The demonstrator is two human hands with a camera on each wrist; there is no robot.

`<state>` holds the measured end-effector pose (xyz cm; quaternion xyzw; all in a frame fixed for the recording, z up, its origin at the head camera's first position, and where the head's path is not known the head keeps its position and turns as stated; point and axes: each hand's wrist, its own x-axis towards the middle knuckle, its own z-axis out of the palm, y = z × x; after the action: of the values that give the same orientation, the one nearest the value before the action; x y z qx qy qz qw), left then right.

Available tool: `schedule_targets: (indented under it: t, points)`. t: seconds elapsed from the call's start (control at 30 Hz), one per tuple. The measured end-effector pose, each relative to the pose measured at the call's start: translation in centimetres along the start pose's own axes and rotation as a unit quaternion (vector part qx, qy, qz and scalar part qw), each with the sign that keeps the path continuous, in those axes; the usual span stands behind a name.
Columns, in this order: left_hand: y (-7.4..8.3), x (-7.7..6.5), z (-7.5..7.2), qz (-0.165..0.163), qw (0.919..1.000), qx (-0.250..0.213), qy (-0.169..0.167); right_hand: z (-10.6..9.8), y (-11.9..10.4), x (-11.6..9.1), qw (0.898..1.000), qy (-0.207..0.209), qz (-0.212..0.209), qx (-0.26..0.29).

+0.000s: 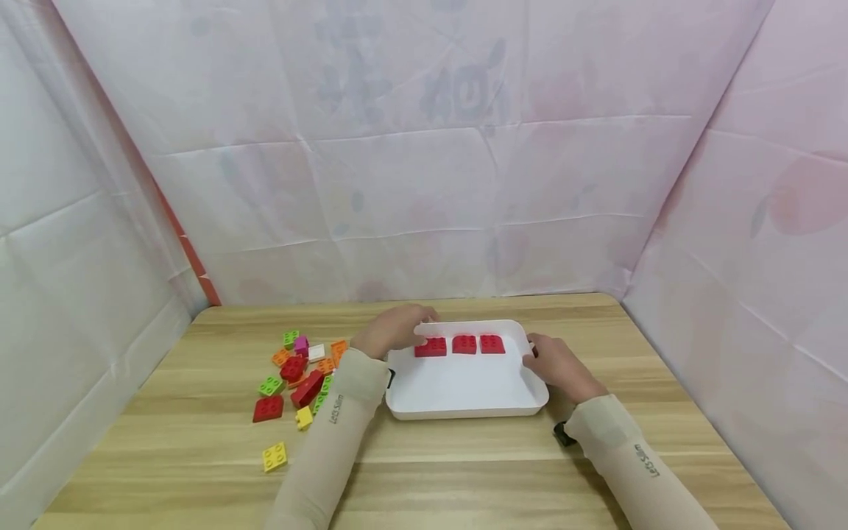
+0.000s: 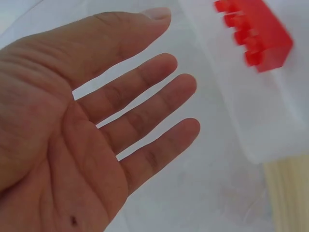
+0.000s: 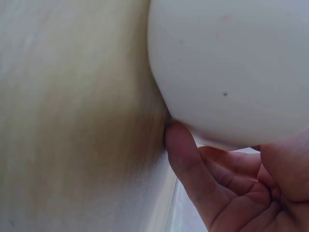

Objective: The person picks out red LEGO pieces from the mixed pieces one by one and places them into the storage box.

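Observation:
A white tray sits between the two hands, with three red toy bricks in a row along its far side: a longer brick, a middle brick and a right brick. My right hand grips the tray's right edge. In the right wrist view the tray's white underside shows beside the curled fingers. At the far left corner is my left hand, near the longer brick. The left wrist view shows its fingers straight and spread, apart from the tray wall and the red brick.
Left of the tray lies a loose pile of toy bricks, among them a red brick, a green brick and an orange one. A yellow brick lies nearer the front. Light cloth walls enclose the wooden table.

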<state>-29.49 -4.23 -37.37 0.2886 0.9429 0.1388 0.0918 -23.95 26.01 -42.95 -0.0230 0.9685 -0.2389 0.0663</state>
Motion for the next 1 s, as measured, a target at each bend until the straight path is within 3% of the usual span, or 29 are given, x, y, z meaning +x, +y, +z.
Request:
schedule_targets:
  t: [0.13, 0.3, 0.8, 1.0]
  points:
    - [-0.2, -1.0, -1.4, 0.024, 0.9993, 0.023, 0.017, -0.3, 0.2, 0.0, 1.0, -0.002, -0.001, 0.0]
    - [-1.1, -2.3, -2.7, 0.038, 0.9986, 0.002, 0.038, -0.8, 0.2, 0.2, 1.0, -0.003, 0.006, 0.0]
    - [-3.5, -6.4, -3.2, -0.033, 0.9979, 0.032, 0.046, 0.0, 0.1, 0.7, 1.0, -0.005, -0.01, 0.002]
    - [-5.3, -8.2, -3.3, -0.036, 0.9979, 0.034, 0.04, -0.3, 0.0, 0.6, 1.0, -0.008, -0.015, -0.003]
